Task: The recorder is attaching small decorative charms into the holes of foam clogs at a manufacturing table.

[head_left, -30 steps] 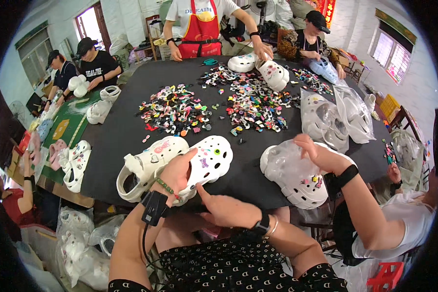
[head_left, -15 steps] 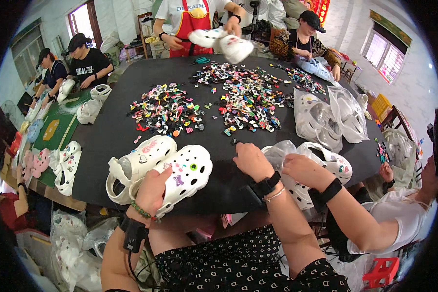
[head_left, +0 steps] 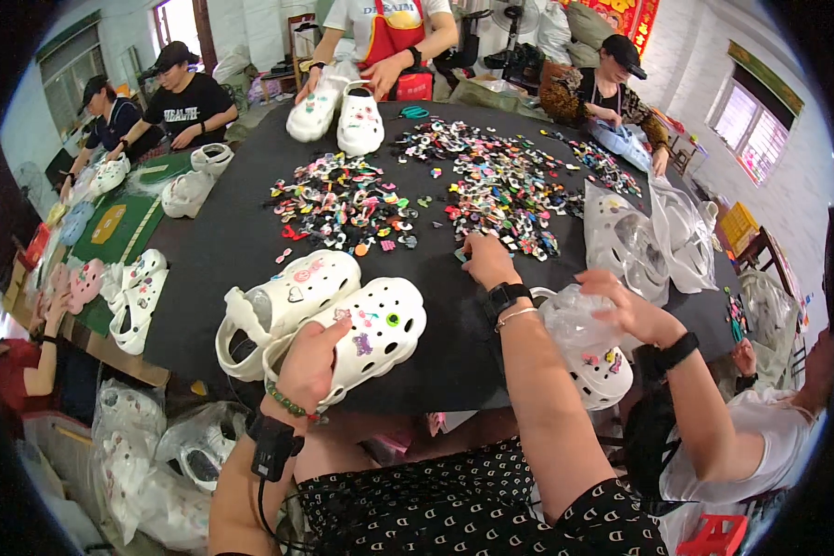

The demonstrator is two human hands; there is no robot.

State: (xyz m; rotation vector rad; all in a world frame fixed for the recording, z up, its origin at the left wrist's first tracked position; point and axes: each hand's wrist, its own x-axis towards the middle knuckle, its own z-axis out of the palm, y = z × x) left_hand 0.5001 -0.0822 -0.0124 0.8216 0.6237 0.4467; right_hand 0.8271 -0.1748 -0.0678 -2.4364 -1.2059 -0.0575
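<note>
My left hand (head_left: 310, 363) grips a white clog (head_left: 366, 335) at the black surface's (head_left: 232, 250) near edge. My right hand (head_left: 487, 259) pinches into the colourful charm pile (head_left: 500, 190); clear-bagged clogs (head_left: 639, 236) lie right.

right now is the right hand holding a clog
No, the right hand reaches into the pile of charms on the table; only the left hand grips a clog.

A strip of bare black table (head_left: 222, 243) lies open left of the white clog (head_left: 366, 338) and its twin (head_left: 287, 301). Ahead, two heaps of charms (head_left: 343, 199) (head_left: 505, 185) block the middle, with a narrow lane between. To the right, a co-worker's hand (head_left: 625, 310) and bagged clogs (head_left: 639, 246) crowd the edge.
</note>
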